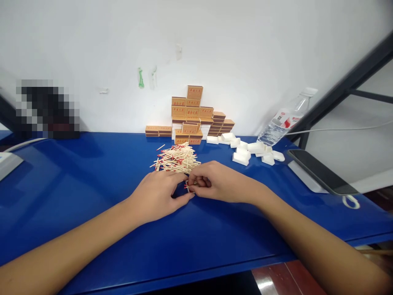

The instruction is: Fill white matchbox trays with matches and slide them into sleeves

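Both my hands meet at the middle of the blue table (92, 180), just in front of a loose pile of red-tipped matches (176, 159). My left hand (158, 194) rests on the table with its fingers curled toward the right hand. My right hand (215, 180) pinches a small bunch of matches (188, 186) between thumb and fingers, and the left fingertips touch the same bunch. Behind the pile, brown matchbox sleeves (192, 114) are stacked against the white wall.
Several white inner trays (248, 149) lie scattered at the back right. A plastic water bottle (284, 121) leans there beside a black frame bar (344, 90). A dark phone (321, 171) lies at the right edge. A white object (7, 162) sits far left.
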